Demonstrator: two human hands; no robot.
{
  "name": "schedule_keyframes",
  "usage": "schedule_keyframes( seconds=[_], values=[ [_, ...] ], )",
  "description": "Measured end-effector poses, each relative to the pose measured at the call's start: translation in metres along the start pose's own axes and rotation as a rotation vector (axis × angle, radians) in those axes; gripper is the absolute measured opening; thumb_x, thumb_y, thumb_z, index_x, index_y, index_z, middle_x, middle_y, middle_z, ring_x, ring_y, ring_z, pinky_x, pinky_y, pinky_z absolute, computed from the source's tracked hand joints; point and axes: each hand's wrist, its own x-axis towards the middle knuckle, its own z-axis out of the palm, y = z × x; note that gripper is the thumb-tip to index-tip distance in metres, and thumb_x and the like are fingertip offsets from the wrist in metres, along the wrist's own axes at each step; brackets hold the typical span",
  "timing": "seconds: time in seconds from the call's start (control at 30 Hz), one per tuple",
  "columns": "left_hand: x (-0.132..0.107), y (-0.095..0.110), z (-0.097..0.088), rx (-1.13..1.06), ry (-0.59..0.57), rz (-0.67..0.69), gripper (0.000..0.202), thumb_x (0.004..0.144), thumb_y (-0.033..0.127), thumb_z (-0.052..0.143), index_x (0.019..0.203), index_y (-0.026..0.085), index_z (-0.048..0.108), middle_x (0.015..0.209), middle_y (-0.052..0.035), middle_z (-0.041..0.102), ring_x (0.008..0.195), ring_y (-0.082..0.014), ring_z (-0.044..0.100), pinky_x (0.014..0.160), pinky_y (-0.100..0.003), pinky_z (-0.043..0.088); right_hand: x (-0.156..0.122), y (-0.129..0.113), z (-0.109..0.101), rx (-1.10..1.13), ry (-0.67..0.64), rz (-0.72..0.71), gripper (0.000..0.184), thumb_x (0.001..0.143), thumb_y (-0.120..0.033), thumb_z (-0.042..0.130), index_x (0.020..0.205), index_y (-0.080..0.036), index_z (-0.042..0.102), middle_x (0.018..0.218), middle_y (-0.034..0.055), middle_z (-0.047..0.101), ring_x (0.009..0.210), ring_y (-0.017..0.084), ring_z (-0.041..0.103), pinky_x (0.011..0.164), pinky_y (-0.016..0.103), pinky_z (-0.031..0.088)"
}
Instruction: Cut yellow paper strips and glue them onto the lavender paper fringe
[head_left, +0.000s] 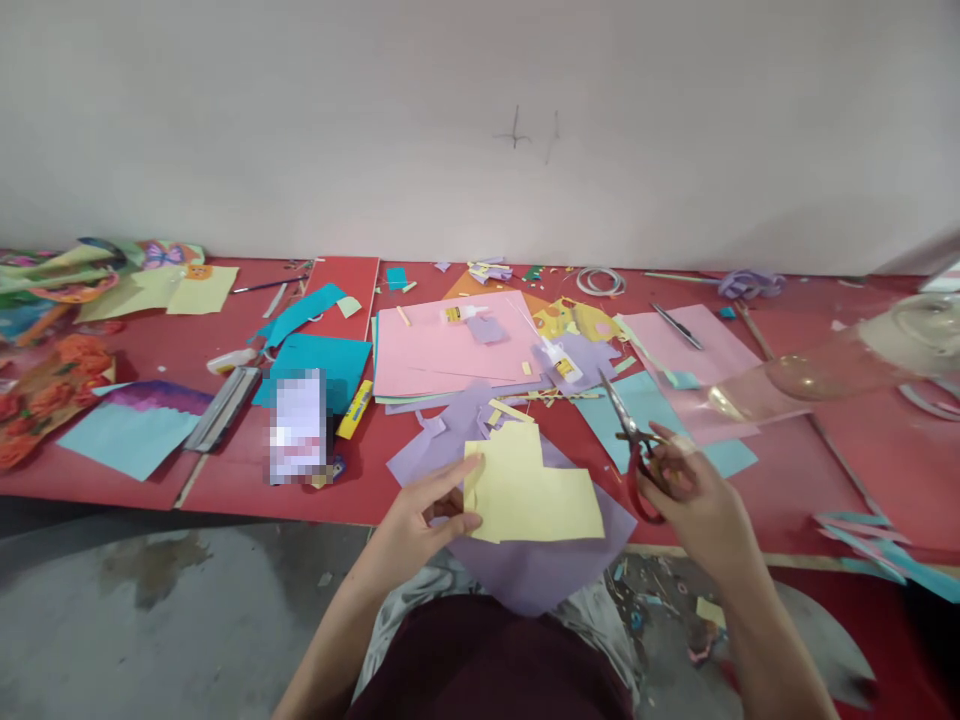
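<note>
My left hand (pixel 431 510) pinches the left edge of a pale yellow paper (pixel 534 495), which has a step cut out of its upper right. Beneath it lies a large purple sheet (pixel 517 580) that hangs over the table's front edge. In my right hand (pixel 694 500) is a pair of scissors (pixel 636 445), blades pointing up and to the left, apart from the yellow paper. The blades look nearly closed. Thin yellow strips (pixel 510 410) lie just beyond the paper.
Pink sheets (pixel 450 350), a glue bottle (pixel 562 362) and a yellow glue box (pixel 355 410) lie on the red table (pixel 420 450). A blurred plastic bottle (pixel 806 378) is at the right. A pencil case (pixel 223 408) and blurred-out phone (pixel 296 425) are left. Paper scraps litter the floor.
</note>
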Motion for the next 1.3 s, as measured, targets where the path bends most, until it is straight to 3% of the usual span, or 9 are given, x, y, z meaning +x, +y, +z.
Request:
schedule_keyframes(
  seconds=[0.07, 0.13, 0.17, 0.3, 0.4, 0.53, 0.67, 1.0, 1.3],
  values=[
    [0.001, 0.0, 0.003, -0.053, -0.014, -0.024, 0.065, 0.088, 0.031, 0.07, 0.149, 0.022, 0.052, 0.092, -0.0033, 0.067, 0.077, -0.0136, 0.056, 0.074, -0.026, 0.053, -0.015, -0.012, -0.003, 0.256, -0.02, 0.152, 0.049, 0.079, -0.045, 0.074, 0.123, -0.025, 0.065, 0.112, 0.0083, 0.068, 0.083, 0.02, 0.069, 0.074, 0.033, 0.063],
    [0.002, 0.001, 0.006, -0.084, -0.034, -0.04, 0.066, 0.091, 0.033, 0.066, 0.153, 0.021, 0.047, 0.092, -0.0037, 0.069, 0.078, -0.0144, 0.059, 0.077, -0.028, 0.053, -0.033, -0.025, -0.002, 0.397, -0.023, 0.269, 0.049, 0.076, -0.047, 0.081, 0.117, -0.026, 0.066, 0.095, 0.0051, 0.068, 0.068, 0.019, 0.067, 0.059, 0.03, 0.063],
    [0.003, 0.002, 0.008, -0.092, -0.034, -0.041, 0.064, 0.093, 0.034, 0.064, 0.153, 0.021, 0.047, 0.092, -0.0043, 0.07, 0.081, -0.0155, 0.06, 0.08, -0.029, 0.054, -0.043, -0.031, -0.001, 0.46, -0.069, 0.302, 0.045, 0.077, -0.047, 0.081, 0.115, -0.027, 0.065, 0.089, 0.0037, 0.065, 0.07, 0.02, 0.068, 0.059, 0.032, 0.064],
    [0.008, 0.006, 0.015, -0.06, 0.095, -0.003, 0.05, 0.095, 0.036, 0.06, 0.144, 0.022, 0.059, 0.103, -0.0067, 0.069, 0.094, -0.0181, 0.062, 0.09, -0.032, 0.054, -0.084, -0.048, 0.009, 0.671, -0.261, 0.239, 0.036, 0.086, -0.051, 0.073, 0.117, -0.035, 0.063, 0.097, 0.005, 0.064, 0.101, 0.029, 0.071, 0.079, 0.046, 0.066],
    [0.013, 0.008, 0.022, -0.073, 0.207, 0.061, 0.047, 0.093, 0.035, 0.063, 0.137, 0.02, 0.065, 0.092, -0.004, 0.065, 0.083, -0.015, 0.059, 0.082, -0.029, 0.054, -0.108, -0.048, 0.015, 0.716, -0.4, 0.199, 0.056, 0.085, -0.067, 0.066, 0.132, -0.038, 0.058, 0.116, 0.0105, 0.065, 0.118, 0.035, 0.066, 0.093, 0.051, 0.06],
    [0.017, 0.013, 0.03, -0.122, 0.28, 0.089, 0.049, 0.094, 0.038, 0.064, 0.139, 0.019, 0.064, 0.079, -0.0016, 0.061, 0.074, -0.0134, 0.056, 0.072, -0.025, 0.051, -0.126, -0.047, 0.022, 0.644, -0.538, 0.252, 0.067, 0.081, -0.069, 0.069, 0.137, -0.033, 0.061, 0.114, 0.0129, 0.069, 0.104, 0.033, 0.069, 0.096, 0.047, 0.056],
    [0.021, 0.017, 0.036, -0.152, 0.337, 0.136, 0.053, 0.095, 0.039, 0.064, 0.143, 0.019, 0.06, 0.076, 0.0001, 0.057, 0.071, -0.0125, 0.055, 0.07, -0.024, 0.05, -0.138, -0.057, 0.034, 0.704, -0.545, 0.341, 0.063, 0.081, -0.07, 0.066, 0.13, -0.03, 0.065, 0.088, 0.0085, 0.065, 0.082, 0.027, 0.066, 0.08, 0.039, 0.057],
    [0.024, 0.018, 0.048, -0.264, 0.25, 0.149, 0.061, 0.095, 0.024, 0.059, 0.154, 0.024, 0.045, 0.079, 0.0018, 0.053, 0.073, -0.0111, 0.054, 0.076, -0.025, 0.051, -0.145, -0.075, 0.072, 0.799, -0.601, 0.42, 0.075, 0.078, -0.084, 0.055, 0.13, -0.03, 0.055, 0.085, 0.0012, 0.05, 0.072, 0.018, 0.054, 0.082, 0.042, 0.054],
    [0.019, 0.018, 0.052, -0.119, 0.217, 0.184, 0.067, 0.09, 0.017, 0.056, 0.156, 0.022, 0.042, 0.082, 0.0004, 0.056, 0.074, -0.0122, 0.055, 0.081, -0.028, 0.053, -0.133, -0.08, 0.074, 0.752, -0.629, 0.351, 0.077, 0.079, -0.082, 0.058, 0.131, -0.026, 0.054, 0.084, 0.0008, 0.052, 0.069, 0.016, 0.053, 0.082, 0.04, 0.057]
  ],
)
